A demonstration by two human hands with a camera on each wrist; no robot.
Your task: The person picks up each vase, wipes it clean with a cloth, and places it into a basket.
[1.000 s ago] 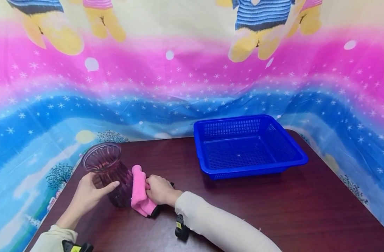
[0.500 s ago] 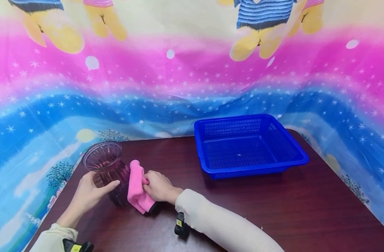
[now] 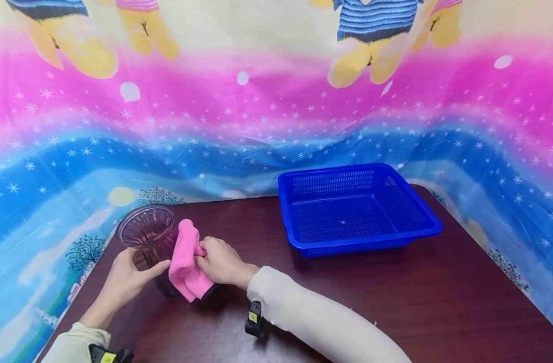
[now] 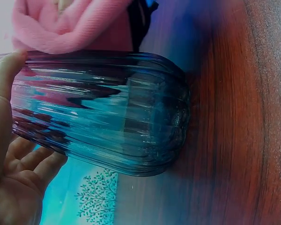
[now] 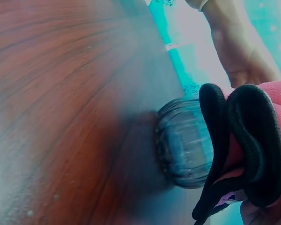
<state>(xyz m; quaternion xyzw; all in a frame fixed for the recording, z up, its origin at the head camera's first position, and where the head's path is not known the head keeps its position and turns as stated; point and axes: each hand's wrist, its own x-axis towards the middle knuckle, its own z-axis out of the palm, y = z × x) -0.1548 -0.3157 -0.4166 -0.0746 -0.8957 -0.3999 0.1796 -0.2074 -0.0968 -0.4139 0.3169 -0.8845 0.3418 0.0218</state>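
Observation:
A ribbed, purple-tinted glass vase [image 3: 155, 247] with a flared rim stands on the left of the table. My left hand [image 3: 122, 282] holds it from the left, its thumb across the near side; the left wrist view shows fingers under the glass [image 4: 107, 117]. Pinched in my right hand [image 3: 224, 262] is a folded pink cloth [image 3: 182, 264] with black edging, held up against the vase's right side. The right wrist view shows the cloth's black-trimmed folds [image 5: 255, 145] in front of the vase base [image 5: 183, 145]. Part of the vase's right side is hidden behind the cloth.
A blue plastic basket [image 3: 358, 245] with perforated walls sits at the back right of the dark wooden table [image 3: 349, 297]. Behind the table hangs a printed pink and blue cloth backdrop [image 3: 240, 111]. Small black devices are strapped to both wrists.
My right hand has moved left and a little up with the pink cloth, which now covers more of the vase's right side. The left hand and the vase have stayed in place.

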